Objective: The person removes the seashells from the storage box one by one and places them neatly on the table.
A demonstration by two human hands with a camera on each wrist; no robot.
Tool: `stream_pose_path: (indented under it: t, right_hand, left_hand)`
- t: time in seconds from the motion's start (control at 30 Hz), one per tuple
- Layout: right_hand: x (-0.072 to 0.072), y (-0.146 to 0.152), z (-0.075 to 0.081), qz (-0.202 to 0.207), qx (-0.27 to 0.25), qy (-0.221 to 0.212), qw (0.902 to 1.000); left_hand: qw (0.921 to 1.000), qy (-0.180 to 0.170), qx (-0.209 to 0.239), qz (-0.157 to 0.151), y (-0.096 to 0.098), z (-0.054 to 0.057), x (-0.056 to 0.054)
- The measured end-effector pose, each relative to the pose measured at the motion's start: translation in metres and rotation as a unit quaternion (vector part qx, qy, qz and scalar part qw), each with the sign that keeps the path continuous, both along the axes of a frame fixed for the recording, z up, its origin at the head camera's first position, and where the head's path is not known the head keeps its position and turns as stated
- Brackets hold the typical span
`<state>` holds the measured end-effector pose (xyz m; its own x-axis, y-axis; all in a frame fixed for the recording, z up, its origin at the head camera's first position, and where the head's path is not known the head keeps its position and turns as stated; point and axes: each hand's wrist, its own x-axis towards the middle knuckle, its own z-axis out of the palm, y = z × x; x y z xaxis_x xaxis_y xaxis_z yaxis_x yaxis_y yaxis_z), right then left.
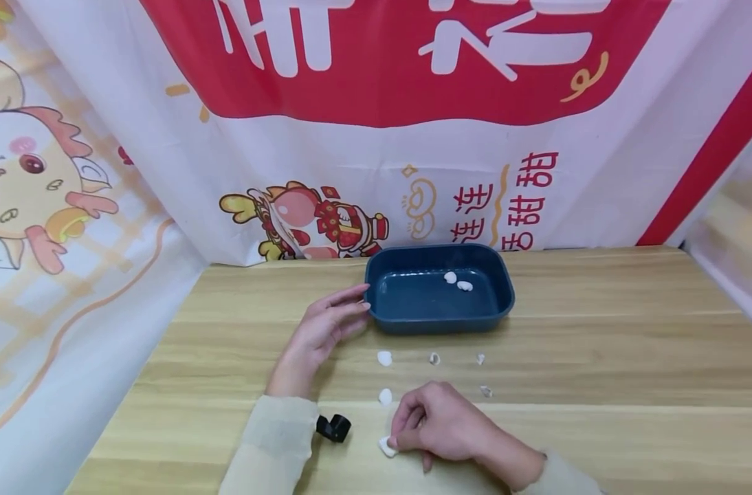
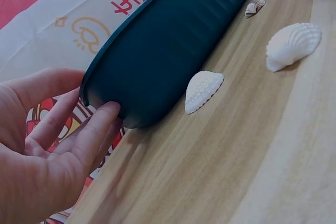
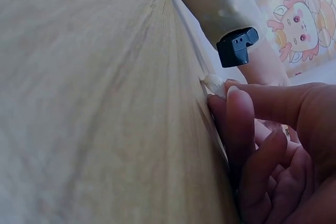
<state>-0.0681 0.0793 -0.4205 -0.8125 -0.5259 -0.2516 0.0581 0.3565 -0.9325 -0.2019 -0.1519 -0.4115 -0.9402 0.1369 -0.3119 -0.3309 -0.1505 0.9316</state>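
Observation:
My left hand (image 1: pixel 320 330) reaches to the left end of a dark blue rectangular basin (image 1: pixel 438 324), its extended fingers touching the outer wall and rim. Two small white shells (image 1: pixel 465 286) lie inside the basin. Low in the head view, my right hand (image 1: pixel 440 423) pinches a white seashell (image 1: pixel 387 447) between thumb and fingertips, right at the tabletop. In the right wrist view this shell (image 3: pixel 214 84) shows at the fingertips. Beyond it, toward the basin, lie two white ribbed shells, a nearer one (image 1: pixel 385 397) and a farther one (image 1: pixel 384 358).
Small greyish shells lie on the wooden table (image 1: pixel 599 344): one in the middle (image 1: pixel 434 359), one at right (image 1: pixel 480 358) and one (image 1: pixel 487 391) closer to my right hand. A black device (image 1: pixel 335 427) sits at my left sleeve. A printed curtain (image 1: pixel 326 151) hangs behind the basin.

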Motion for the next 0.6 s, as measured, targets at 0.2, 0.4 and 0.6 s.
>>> stream_pose_path:
  t: [0.2, 0.4, 0.6]
  right_hand:
    - [0.0002, 0.0002, -0.0004, 0.001, 0.004, -0.003, 1.0]
    - [0.001, -0.0009, -0.0003, 0.004, 0.009, 0.005, 0.9999]
    - [-0.0003, -0.0001, -0.0001, 0.008, 0.02, 0.006, 0.9998]
  left_hand:
    - [1.0, 0.004, 0.005, -0.004, 0.0017, 0.0022, 0.0022]
    - [1.0, 0.003, 0.009, 0.001, 0.0024, 0.0029, 0.004]
    - [0.9998, -0.006, 0.017, 0.003, 0.0026, 0.0037, 0.0019]
